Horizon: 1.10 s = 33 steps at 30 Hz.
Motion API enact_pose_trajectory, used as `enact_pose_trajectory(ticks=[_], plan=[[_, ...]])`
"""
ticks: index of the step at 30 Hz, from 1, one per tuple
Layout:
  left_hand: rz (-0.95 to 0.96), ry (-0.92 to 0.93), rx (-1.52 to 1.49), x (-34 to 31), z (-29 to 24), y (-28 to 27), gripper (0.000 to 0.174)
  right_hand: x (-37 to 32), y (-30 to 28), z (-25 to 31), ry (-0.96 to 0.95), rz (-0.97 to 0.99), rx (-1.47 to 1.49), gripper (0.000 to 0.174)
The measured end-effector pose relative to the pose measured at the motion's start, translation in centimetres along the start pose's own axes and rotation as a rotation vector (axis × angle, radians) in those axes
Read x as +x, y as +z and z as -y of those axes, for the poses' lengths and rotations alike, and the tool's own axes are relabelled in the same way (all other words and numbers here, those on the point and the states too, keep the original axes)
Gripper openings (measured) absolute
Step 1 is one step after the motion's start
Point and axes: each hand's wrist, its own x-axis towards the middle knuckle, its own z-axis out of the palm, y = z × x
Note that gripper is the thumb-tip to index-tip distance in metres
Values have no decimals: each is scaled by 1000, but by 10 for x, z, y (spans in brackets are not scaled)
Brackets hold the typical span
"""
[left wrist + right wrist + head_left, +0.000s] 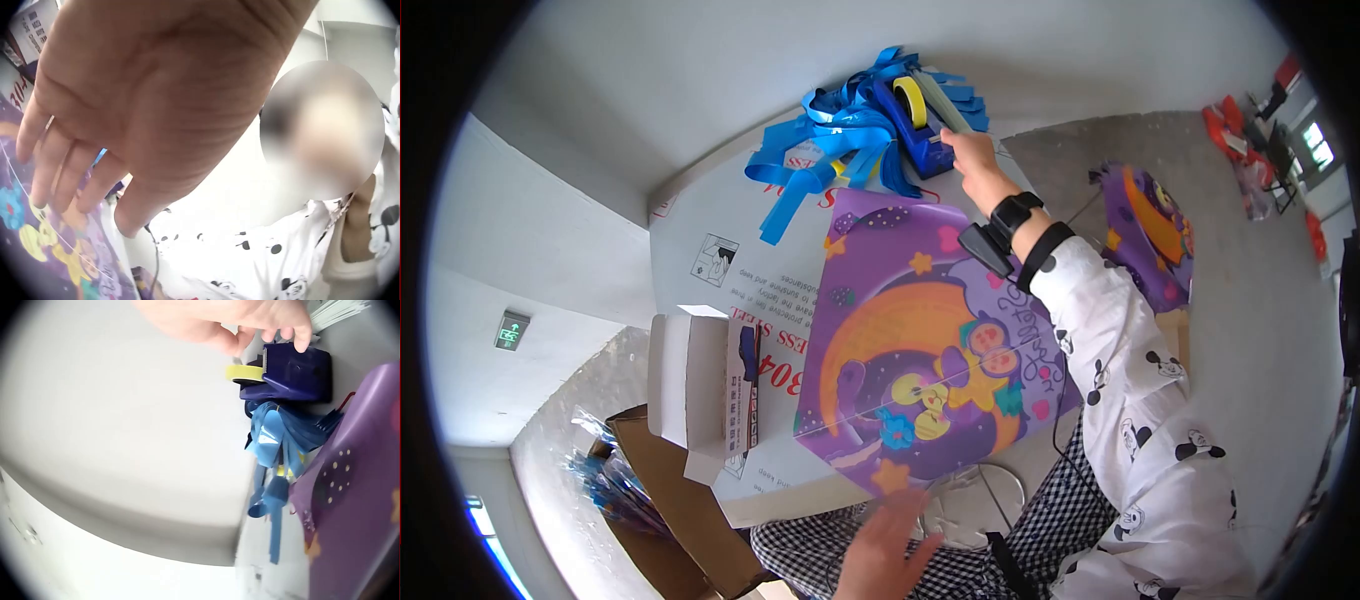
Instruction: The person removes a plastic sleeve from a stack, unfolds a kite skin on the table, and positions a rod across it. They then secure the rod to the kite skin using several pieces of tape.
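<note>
A blue tape dispenser (919,130) with a yellow-cored roll (910,101) stands at the far end of the table. My right hand (979,165) is at its cutter end, thumb and forefinger pinching the tape there; in the right wrist view the other fingertips (302,339) reach over the dispenser. A purple cartoon-printed sheet (900,300), with a moon and stars, lies across the table with a crease running over it. My left hand (885,550) is at the sheet's near edge, holding nothing, its fingers extended in the left wrist view.
Blue ribbons (840,130) are heaped beside the dispenser. An opened white box (690,385) stands at the table's left, above a brown carton (670,500) of plastic-wrapped items. Another purple printed piece (1145,235) is off to the right. The wall borders the table's far side.
</note>
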Motion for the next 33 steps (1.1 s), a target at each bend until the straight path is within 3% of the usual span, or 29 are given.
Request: enact_pose_trajectory(ticks=[4, 7, 9, 11, 13, 17, 19, 21, 24, 26, 27, 28, 29, 31, 33], plan=[[207, 21, -309, 2, -51, 10, 40, -36, -30, 15, 135, 138, 132, 25], [350, 71, -965, 4, -65, 31, 46, -53, -51, 21, 202, 224, 179, 25], [353, 115, -1507, 25, -71, 52, 47, -68, -60, 27, 199, 243, 181, 24], [227, 120, -1794, 53, -98, 49, 34, -84, -67, 30, 215, 255, 176, 22], [70, 60, -2163, 90, -121, 52, 32, -92, -73, 30, 236, 267, 163, 22], [-460, -187, -2072, 216, -111, 45, 41, -100, -95, 10, 59, 374, 234, 26], [-583, -330, -1965, 284, -86, 38, 48, -111, -99, 24, 110, 360, 231, 24], [-475, -442, -1953, 339, -62, 29, 51, -97, -94, 19, 215, 335, 250, 24], [-334, -423, -2079, 400, -36, 23, 54, -88, -97, 13, 219, 400, 302, 18], [-310, -441, -1996, 420, -35, 17, 58, -82, -102, 10, 163, 463, 263, 19], [-299, -452, -1956, 428, -37, 15, 60, -81, -103, 10, 159, 416, 227, 20], [-417, -386, -1848, 447, -29, 16, 66, -82, -104, 14, 156, 371, 189, 21], [-380, -395, -1891, 462, -19, 10, 67, -83, -106, 18, 154, 327, 148, 22], [-310, -416, -1977, 476, -6, -2, 71, -88, -113, 19, 97, 431, 149, 26], [-333, -317, -1901, 474, -12, -3, 70, -90, -114, 15, 89, 475, 152, 29]])
